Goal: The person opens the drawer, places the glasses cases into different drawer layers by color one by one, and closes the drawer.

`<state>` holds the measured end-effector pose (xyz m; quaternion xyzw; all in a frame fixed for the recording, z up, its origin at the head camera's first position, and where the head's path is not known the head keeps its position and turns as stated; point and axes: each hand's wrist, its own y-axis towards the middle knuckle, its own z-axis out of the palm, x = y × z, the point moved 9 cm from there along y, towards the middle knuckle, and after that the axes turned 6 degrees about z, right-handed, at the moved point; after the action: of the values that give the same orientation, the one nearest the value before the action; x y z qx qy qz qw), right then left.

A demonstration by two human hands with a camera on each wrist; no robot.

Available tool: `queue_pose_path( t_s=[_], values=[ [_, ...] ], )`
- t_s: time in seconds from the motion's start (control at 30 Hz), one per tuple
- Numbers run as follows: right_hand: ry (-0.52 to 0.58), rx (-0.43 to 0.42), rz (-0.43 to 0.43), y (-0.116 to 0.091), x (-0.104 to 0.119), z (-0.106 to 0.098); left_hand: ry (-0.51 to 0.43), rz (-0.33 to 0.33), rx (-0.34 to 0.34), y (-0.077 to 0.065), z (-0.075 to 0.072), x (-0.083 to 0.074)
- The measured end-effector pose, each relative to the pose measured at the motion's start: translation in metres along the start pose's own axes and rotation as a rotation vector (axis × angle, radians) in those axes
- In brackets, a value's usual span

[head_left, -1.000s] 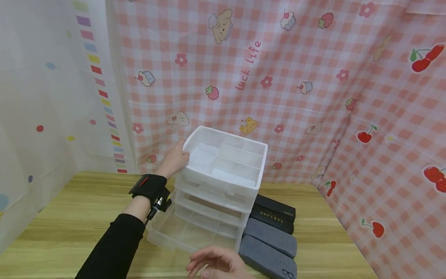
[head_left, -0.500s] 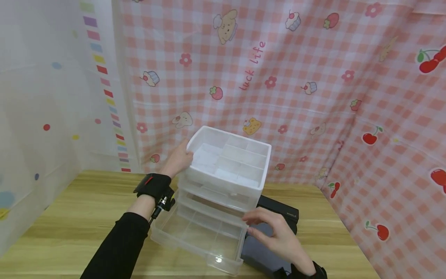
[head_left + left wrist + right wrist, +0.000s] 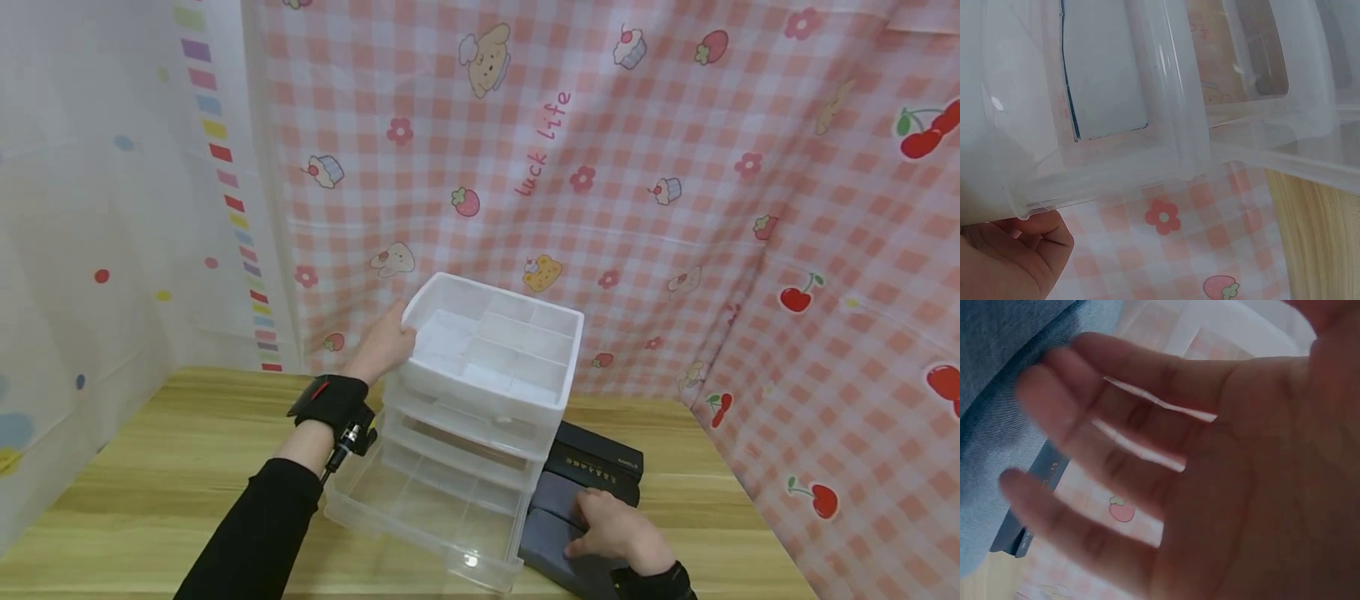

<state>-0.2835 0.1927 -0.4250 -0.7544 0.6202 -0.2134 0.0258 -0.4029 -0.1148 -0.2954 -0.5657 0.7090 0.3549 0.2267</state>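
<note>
A translucent white plastic drawer organizer (image 3: 487, 400) stands on the table, its lowest drawer (image 3: 408, 537) pulled out toward me. My left hand (image 3: 382, 342) grips the organizer's top left rim, thumb over the edge. In the left wrist view that hand (image 3: 1019, 256) shows bent fingers beneath the plastic wall. To the right of the organizer lie two grey glasses cases, a farther one (image 3: 558, 493) and a nearer one (image 3: 543, 537). My right hand (image 3: 618, 529) reaches over both, fingertips at their surfaces. Its fingers are spread and loosely bent in the right wrist view, beside the grey fabric (image 3: 997, 406).
Beyond the grey cases lie a black case with gold lettering (image 3: 585, 468) and another black case (image 3: 611, 446). A pink checked cloth (image 3: 487, 225) hangs behind the wooden table (image 3: 240, 433). Divided compartments show in the organizer's top tray.
My right hand has come from the front middle, past the open drawer, rightward and down onto the grey cases. My left hand keeps its grip on the organizer's rim.
</note>
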Motion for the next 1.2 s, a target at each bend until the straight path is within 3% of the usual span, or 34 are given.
queue_pose_path(
  t_s=[0.4, 0.63, 0.77, 0.93, 1.2],
  values=[
    [-0.223, -0.025, 0.193, -0.001, 0.007, 0.015, -0.020, -0.024, 0.025, -0.001, 0.002, 0.001],
    [-0.364, -0.171, 0.282, -0.001, 0.020, 0.020, -0.014, -0.015, 0.015, -0.001, 0.002, 0.000],
    [-0.385, -0.216, 0.282, -0.004, 0.021, 0.017, -0.020, -0.009, 0.007, -0.001, 0.002, -0.001],
    [-0.391, -0.229, 0.220, -0.004, 0.022, 0.012, -0.024, -0.018, 0.015, -0.001, 0.003, 0.000],
    [-0.283, -0.146, 0.206, -0.005, 0.010, 0.006, -0.010, -0.016, 0.017, -0.002, 0.001, -0.001]
  ],
)
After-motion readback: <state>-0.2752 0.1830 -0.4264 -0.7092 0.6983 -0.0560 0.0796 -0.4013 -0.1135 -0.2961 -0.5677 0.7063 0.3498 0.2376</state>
